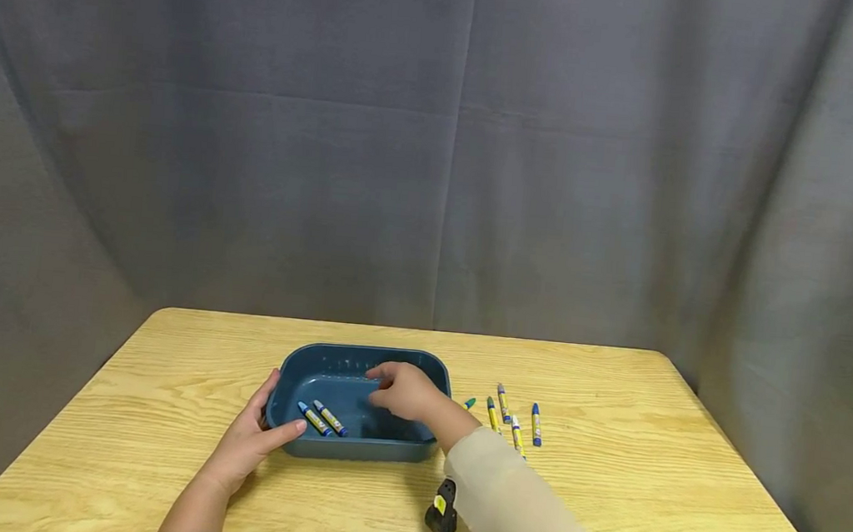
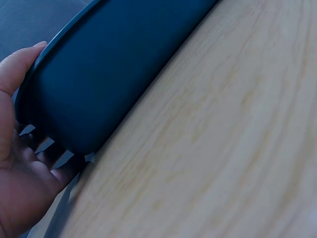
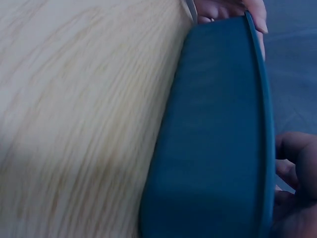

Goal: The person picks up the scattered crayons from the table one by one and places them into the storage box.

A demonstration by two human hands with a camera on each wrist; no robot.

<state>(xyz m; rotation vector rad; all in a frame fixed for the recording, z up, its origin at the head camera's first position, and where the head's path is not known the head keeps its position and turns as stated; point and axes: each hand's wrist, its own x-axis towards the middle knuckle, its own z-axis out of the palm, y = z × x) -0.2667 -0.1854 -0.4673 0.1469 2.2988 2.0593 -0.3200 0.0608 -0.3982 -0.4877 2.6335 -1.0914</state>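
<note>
A dark blue plastic basin (image 1: pixel 352 450) stands on the table. My left hand (image 1: pixel 243 444) grips its left end, thumb over the rim and fingers against the outer wall; the left wrist view shows this hand (image 2: pixel 25 163) too. Two crayons with yellow wrappers, a light blue crayon (image 1: pixel 314 418) and a paler crayon (image 1: pixel 330 418), lie inside at the front left. Over the basin's right half hangs my right hand (image 1: pixel 407 392), index finger and thumb apart, with nothing visible between them. In the right wrist view its loosely bent fingers (image 3: pixel 292 168) show beyond the rim.
Right of the basin, several crayons lie loose on the wooden table (image 1: pixel 608 447), among them a blue crayon (image 1: pixel 537 425), a white-tipped crayon (image 1: pixel 518 434) and a green crayon (image 1: pixel 493 413). My right forearm partly covers some. A grey curtain (image 1: pixel 436 150) hangs behind the table.
</note>
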